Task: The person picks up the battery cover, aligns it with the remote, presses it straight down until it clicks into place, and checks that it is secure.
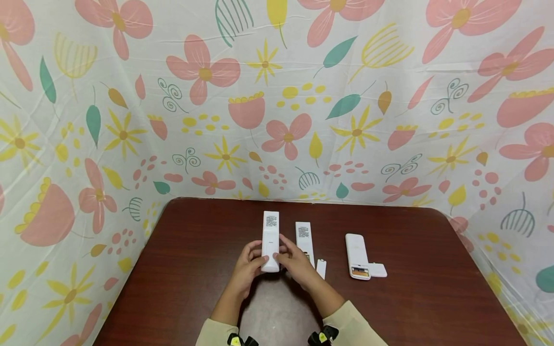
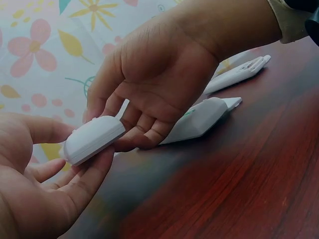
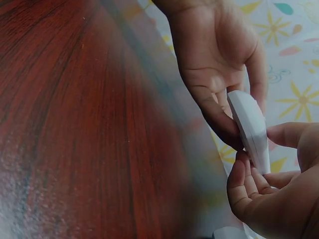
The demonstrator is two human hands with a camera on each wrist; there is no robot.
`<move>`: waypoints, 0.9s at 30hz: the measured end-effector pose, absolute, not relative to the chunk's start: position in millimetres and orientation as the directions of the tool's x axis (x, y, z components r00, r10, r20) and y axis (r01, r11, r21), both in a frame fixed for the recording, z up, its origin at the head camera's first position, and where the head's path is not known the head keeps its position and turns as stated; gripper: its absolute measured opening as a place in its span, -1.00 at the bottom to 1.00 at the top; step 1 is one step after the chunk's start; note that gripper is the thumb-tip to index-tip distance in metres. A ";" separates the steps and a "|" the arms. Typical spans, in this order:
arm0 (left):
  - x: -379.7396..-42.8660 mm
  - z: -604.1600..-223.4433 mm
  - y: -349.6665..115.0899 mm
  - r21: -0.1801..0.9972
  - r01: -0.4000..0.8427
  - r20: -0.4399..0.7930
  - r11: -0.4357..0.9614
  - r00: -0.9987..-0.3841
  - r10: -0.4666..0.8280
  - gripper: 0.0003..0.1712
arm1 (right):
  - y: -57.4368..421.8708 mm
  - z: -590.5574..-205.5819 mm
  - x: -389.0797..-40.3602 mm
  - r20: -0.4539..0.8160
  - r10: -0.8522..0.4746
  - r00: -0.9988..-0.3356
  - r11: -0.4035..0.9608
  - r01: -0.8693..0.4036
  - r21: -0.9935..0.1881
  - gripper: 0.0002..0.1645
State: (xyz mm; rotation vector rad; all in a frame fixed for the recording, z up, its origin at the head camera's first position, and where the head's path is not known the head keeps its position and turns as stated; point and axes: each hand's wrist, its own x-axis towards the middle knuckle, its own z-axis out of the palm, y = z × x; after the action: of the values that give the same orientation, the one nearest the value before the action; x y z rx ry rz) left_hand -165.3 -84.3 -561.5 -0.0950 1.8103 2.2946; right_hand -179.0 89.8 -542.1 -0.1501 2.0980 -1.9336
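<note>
Both hands hold a white remote control (image 1: 270,245) above the table, its back facing up with a printed label at the far end. My left hand (image 1: 246,269) grips its near left side, thumb on top and fingers underneath. From the right side, my right hand (image 1: 299,267) pinches the same end, thumb on the back. In the left wrist view the end of the remote (image 2: 94,140) sits between both hands' fingers. The right wrist view shows its narrow side (image 3: 249,127). Partly behind the right hand lies a second white remote (image 1: 304,236), its battery compartment uncovered.
A small white battery cover (image 1: 321,267) lies beside the second remote. Farther right is a third white remote (image 1: 356,250) with batteries (image 1: 360,272) showing and its cover (image 1: 378,270) alongside. Flowered cloth (image 1: 285,96) hangs behind the dark red-brown table (image 1: 195,240).
</note>
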 end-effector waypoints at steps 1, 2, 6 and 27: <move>-165.1 -561.8 -84.8 0.953 -0.213 -0.188 -0.215 -0.974 0.128 -0.31 | 89.4 -542.5 -179.0 -0.139 -0.268 -0.953 0.099 0.116 -0.988 -0.15; -164.7 -561.9 -85.2 0.954 -0.214 -0.190 -0.211 -0.974 0.126 -0.30 | 89.2 -543.2 -178.9 -0.141 -0.271 -0.952 0.098 0.118 -0.988 -0.15; -163.6 -563.7 -86.3 0.954 -0.220 -0.199 -0.206 -0.973 0.119 -0.31 | 87.9 -547.1 -179.8 -0.144 -0.279 -0.949 0.094 0.123 -0.988 -0.15; -160.8 -566.6 -89.4 0.966 -0.218 -0.209 -0.135 -0.975 0.077 -0.32 | 82.3 -557.4 -179.9 -0.190 -0.276 -0.942 0.210 0.134 -0.968 -0.27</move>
State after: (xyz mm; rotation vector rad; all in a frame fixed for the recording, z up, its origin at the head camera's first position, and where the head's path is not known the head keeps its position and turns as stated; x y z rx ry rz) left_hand -160.8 -89.4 -566.6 -0.1603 1.9239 2.2234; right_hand -179.9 82.3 -557.4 -0.1327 2.1688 -1.7871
